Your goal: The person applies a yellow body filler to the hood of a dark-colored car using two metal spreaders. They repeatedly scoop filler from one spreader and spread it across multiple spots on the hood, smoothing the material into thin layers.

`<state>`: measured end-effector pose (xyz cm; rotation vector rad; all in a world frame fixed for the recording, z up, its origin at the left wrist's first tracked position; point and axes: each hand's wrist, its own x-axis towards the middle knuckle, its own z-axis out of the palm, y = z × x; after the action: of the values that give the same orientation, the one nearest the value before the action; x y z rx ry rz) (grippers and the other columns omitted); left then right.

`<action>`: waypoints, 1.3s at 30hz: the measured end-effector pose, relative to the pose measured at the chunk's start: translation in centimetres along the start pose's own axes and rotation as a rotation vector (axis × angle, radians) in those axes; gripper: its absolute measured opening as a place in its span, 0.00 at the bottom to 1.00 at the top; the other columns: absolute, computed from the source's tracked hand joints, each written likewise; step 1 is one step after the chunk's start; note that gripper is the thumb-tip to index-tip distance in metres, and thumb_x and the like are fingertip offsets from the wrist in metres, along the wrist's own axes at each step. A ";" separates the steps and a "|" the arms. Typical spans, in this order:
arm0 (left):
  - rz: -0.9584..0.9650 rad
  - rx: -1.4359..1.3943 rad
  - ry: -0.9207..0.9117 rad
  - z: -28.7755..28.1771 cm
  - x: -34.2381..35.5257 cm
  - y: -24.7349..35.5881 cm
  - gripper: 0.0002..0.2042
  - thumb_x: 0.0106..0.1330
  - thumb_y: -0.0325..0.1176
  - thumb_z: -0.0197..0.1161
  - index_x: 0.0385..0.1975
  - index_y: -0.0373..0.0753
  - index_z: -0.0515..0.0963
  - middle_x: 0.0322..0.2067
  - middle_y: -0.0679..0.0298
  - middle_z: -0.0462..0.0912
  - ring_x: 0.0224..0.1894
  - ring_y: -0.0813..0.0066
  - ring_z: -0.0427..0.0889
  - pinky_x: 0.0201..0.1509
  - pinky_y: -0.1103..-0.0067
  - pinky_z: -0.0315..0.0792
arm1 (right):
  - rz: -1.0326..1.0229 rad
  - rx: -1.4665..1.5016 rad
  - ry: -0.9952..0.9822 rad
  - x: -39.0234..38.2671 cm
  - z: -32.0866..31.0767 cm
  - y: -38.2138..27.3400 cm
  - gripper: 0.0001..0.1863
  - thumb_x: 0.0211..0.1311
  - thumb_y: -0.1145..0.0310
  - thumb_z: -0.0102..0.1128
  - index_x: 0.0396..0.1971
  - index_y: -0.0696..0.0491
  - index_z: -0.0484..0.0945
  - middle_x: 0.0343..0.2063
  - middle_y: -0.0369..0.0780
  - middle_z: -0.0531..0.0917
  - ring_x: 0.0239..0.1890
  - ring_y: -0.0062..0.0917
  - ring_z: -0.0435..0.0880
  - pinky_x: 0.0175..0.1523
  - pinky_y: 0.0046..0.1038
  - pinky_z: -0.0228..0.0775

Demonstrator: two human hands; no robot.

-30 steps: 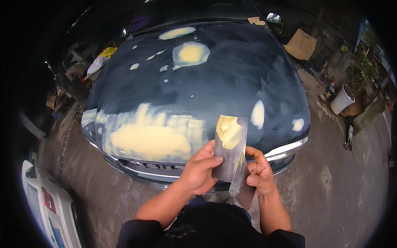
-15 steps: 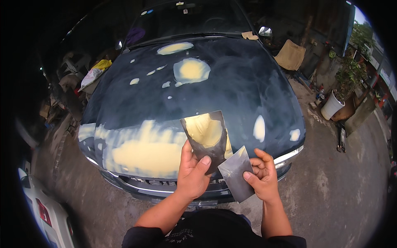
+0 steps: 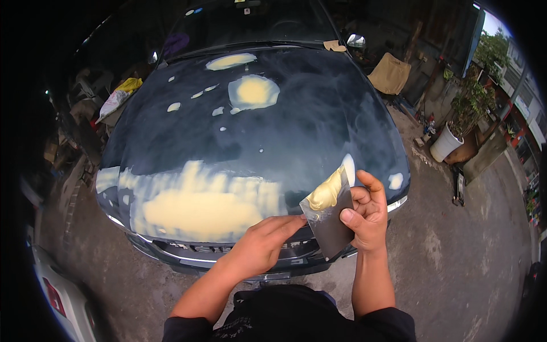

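Note:
In my right hand [image 3: 367, 219] a dark, flat putty spreader [image 3: 329, 228] is pinched between thumb and fingers, tilted over the front of the car hood. A thick smear of yellow putty [image 3: 327, 192] covers its upper part. My left hand [image 3: 265, 242] is turned back-up, its fingers pressed together and reaching to the spreader's left edge. The dark putty board it gripped a moment earlier is hidden now, apparently edge-on or behind the spreader. Below both hands lies the dark blue hood [image 3: 296, 131], with a broad pale-yellow filler patch [image 3: 199, 208] at its front left.
Smaller filler patches [image 3: 253, 91] dot the hood. A white car [image 3: 60, 290] stands at the lower left. To the right are a potted plant [image 3: 447, 142] and a brown cover [image 3: 390, 74]. Bags [image 3: 119, 97] lie at the left on the cluttered side.
My left hand has turned over and swung its board out of sight. The right spreader has risen and tilted, and now carries much more putty. The view has shifted slightly right.

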<state>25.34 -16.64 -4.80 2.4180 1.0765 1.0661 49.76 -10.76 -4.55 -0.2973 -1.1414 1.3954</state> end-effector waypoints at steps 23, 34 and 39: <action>-0.447 -1.314 0.435 0.6 -3.9 -1.4 0.22 0.78 0.27 0.54 0.69 0.32 0.63 0.56 0.56 0.81 0.57 0.75 0.79 0.64 0.75 0.71 | -0.038 -1.227 -0.383 3.6 2.0 -2.8 0.32 0.47 0.82 0.66 0.58 0.57 0.79 0.55 0.41 0.85 0.61 0.38 0.80 0.65 0.35 0.72; -0.515 -1.118 0.610 0.5 -3.2 -0.1 0.21 0.79 0.24 0.50 0.70 0.31 0.62 0.53 0.56 0.83 0.55 0.77 0.79 0.61 0.79 0.71 | -0.499 -1.555 -0.499 0.9 7.1 2.2 0.27 0.51 0.73 0.72 0.55 0.46 0.83 0.59 0.27 0.82 0.62 0.31 0.76 0.62 0.42 0.62; -0.398 -0.523 0.713 -0.3 -5.0 -1.6 0.20 0.79 0.25 0.50 0.68 0.28 0.64 0.54 0.55 0.82 0.56 0.76 0.79 0.61 0.79 0.71 | -0.277 -1.552 -0.576 1.1 5.7 3.1 0.27 0.58 0.72 0.69 0.60 0.49 0.80 0.55 0.33 0.85 0.64 0.34 0.76 0.64 0.43 0.62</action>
<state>22.07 -19.18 -8.03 1.3611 1.1983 1.8249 43.26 -11.56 -3.70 -0.7858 -2.4779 0.0582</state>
